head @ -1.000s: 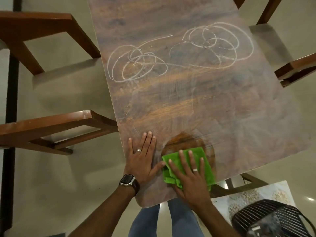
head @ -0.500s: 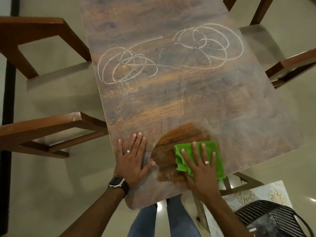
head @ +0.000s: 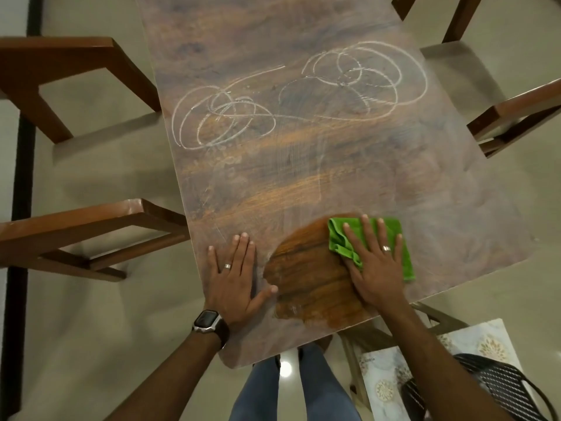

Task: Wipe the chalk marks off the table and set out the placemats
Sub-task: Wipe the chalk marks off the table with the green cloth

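Your right hand [head: 375, 265] presses the green cloth [head: 391, 238] flat on the worktop [head: 303, 25], fingers straight; your left hand [head: 235, 275] rests open beside it. The cloth looks soft and light, so keep your palm on its middle.

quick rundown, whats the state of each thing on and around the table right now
green cloth: crumpled, flat on the table under the right hand
right hand: fingers straight, pressing the cloth
left hand: flat on the table, holding nothing
chalk scribbles: two loops, unwiped
table: hazy with chalk smear, one clean dark patch by the cloth
patterned placemats: off the table, not yet set out
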